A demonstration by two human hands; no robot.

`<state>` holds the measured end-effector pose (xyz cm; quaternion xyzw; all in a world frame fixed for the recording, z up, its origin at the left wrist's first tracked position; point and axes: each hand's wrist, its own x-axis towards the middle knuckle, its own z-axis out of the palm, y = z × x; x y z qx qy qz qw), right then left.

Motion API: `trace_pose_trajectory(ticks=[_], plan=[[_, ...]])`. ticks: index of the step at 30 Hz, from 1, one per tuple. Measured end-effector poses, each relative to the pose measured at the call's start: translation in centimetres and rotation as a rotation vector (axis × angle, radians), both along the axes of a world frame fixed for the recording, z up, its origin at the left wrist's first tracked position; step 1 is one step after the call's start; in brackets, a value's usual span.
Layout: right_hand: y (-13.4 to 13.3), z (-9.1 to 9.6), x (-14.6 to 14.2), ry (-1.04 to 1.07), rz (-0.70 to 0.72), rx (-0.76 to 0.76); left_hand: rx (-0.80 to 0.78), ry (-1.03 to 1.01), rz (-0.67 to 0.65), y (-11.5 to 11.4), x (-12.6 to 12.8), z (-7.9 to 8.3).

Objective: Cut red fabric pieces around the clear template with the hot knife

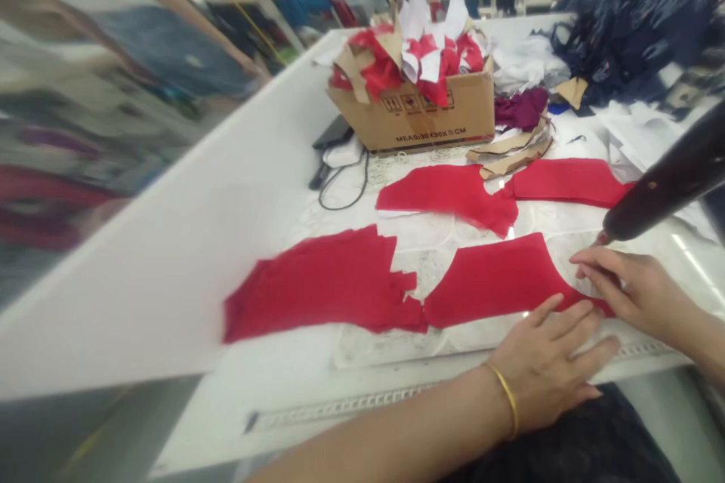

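Note:
My left hand (558, 358), with a yellow bangle at the wrist, lies with its fingers spread over the lower edge of a red fabric piece (498, 279). The fingertips press on its narrow right end. My right hand (634, 287) is just above, thumb and forefinger pinched together near the curved edge of that piece. Anything between those fingertips is too small to make out. Close over them hangs the pointed tip of a long dark tapered tool or machine arm (668, 173). A stack of red fabric pieces (322, 283) lies to the left.
More red pieces (445, 192) lie farther back. Behind them stands a cardboard box (419, 117) heaped with red, white and brown scraps. A dark device with a cord (334, 139) sits beside it. Dark garments (640, 23) pile up at back right. Another person (170, 45) stands at left beyond the white panel (141, 264).

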<state>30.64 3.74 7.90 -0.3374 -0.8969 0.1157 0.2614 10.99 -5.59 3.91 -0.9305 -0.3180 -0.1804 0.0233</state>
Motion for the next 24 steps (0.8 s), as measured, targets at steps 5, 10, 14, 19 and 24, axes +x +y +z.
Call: trace_pose_trajectory(ticks=[5,10,14,19,24], plan=[[-0.2,0.1,3.2,-0.077,-0.085,-0.165,-0.008,0.030,-0.018,1.8,2.0,-0.5],[-0.4,-0.5,5.1,-0.105,-0.142,-0.360,0.020,-0.012,-0.021,2.2,2.1,-1.1],[-0.1,-1.6,5.4,-0.071,-0.178,-0.396,0.026,0.001,-0.013,2.1,2.0,-1.3],[0.3,-2.7,5.1,-0.015,-0.214,-0.462,0.065,-0.024,-0.028,2.3,2.1,-1.3],[0.2,-2.2,4.2,-0.044,-0.259,-0.461,0.203,-0.036,-0.118,3.0,2.0,-1.6]])
